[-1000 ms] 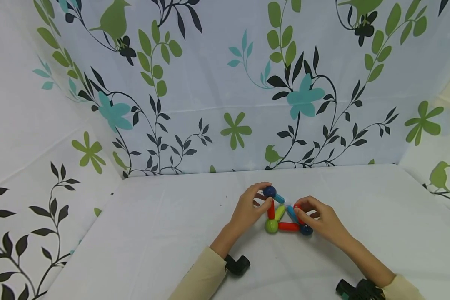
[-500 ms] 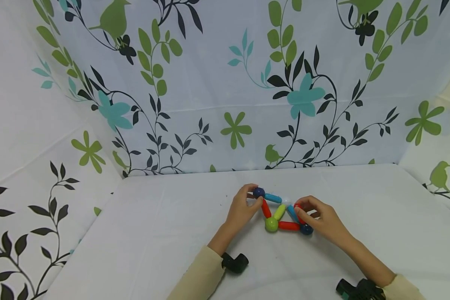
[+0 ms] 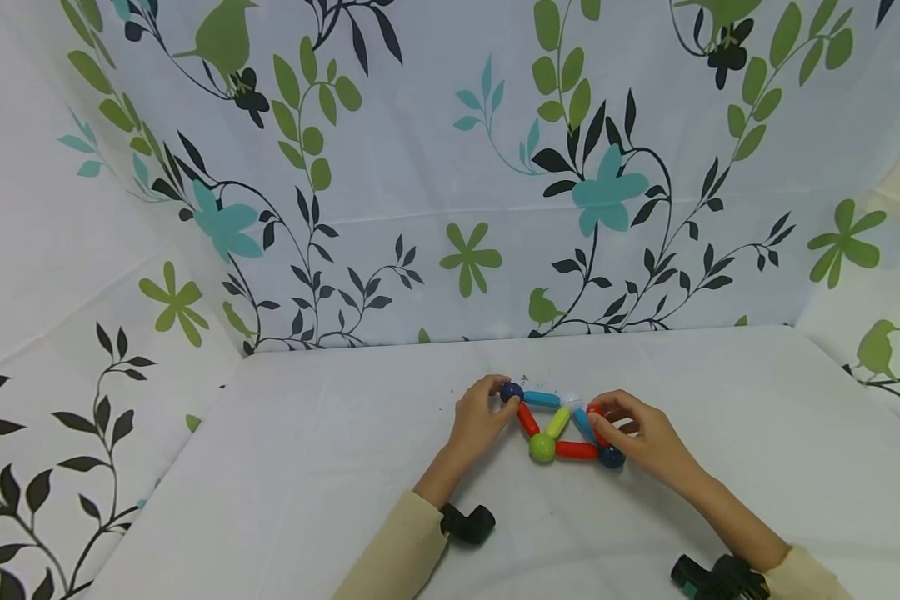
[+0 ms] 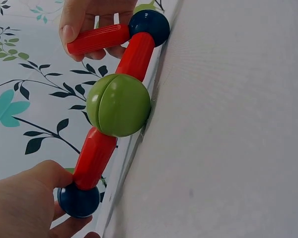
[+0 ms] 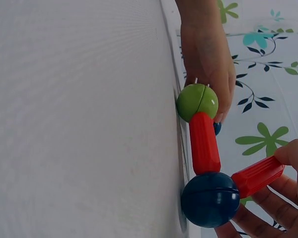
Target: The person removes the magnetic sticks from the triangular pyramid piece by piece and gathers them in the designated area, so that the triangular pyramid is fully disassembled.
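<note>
My left hand [image 3: 476,423] holds a dark blue ball [image 3: 511,392] between thumb and fingers. From this ball a blue rod [image 3: 542,399] runs to a whitish ball [image 3: 572,403], and a red rod [image 4: 95,158] runs to a green ball [image 3: 542,447]. A lime rod [image 3: 558,423] and another red rod [image 3: 577,451] also leave the green ball. The latter meets a second dark blue ball [image 5: 210,200] at the right. My right hand [image 3: 648,440] pinches a red rod [image 5: 258,177] rising from that ball. A second blue rod [image 3: 584,425] lies between this ball and the whitish one.
The construction rests on a white-covered table [image 3: 330,467]. Behind it hangs a white cloth [image 3: 390,192] printed with leaves, birds and flowers. Black wrist cameras sit on both wrists, the left one [image 3: 468,525] and the right one [image 3: 720,577].
My left hand has moved left and slightly down with its dark blue ball. The attached red rod has swung left, and the blue rod shows at full length. My right hand has stayed put.
</note>
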